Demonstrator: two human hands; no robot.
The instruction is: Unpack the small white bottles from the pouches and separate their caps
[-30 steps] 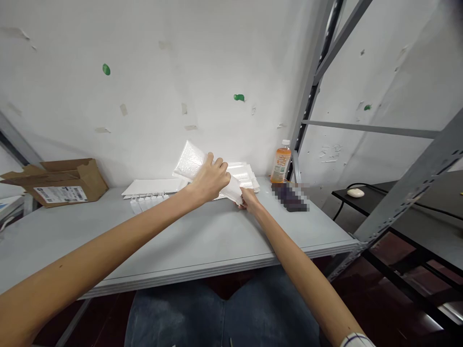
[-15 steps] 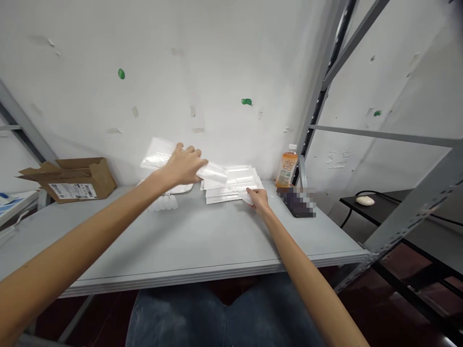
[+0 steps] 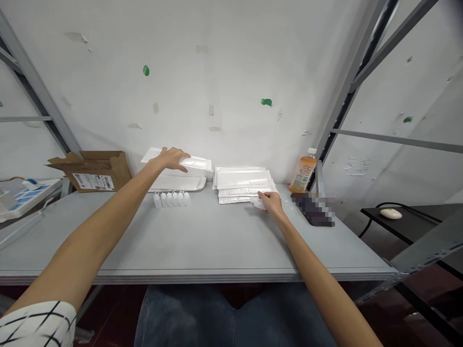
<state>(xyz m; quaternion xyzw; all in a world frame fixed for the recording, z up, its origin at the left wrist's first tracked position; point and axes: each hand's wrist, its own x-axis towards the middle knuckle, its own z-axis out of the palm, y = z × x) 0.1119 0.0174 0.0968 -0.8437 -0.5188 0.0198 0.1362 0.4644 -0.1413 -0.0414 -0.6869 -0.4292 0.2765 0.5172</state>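
My left hand is closed on a white padded envelope, held tilted above other white envelopes lying at the back left of the table. In front of those sits a row of several small white bottles. My right hand pinches a small piece of clear plastic at the front right corner of a stack of white padded envelopes, which lies fanned out at the back middle.
An open cardboard box and a power strip are on the left. An orange drink bottle and a dark, partly blurred phone are on the right. A white mouse rests on a black side surface.
My left hand has moved left with its envelope, away from the stack and over the left-hand envelopes. My right hand stays at the stack's corner. The view has shifted left.
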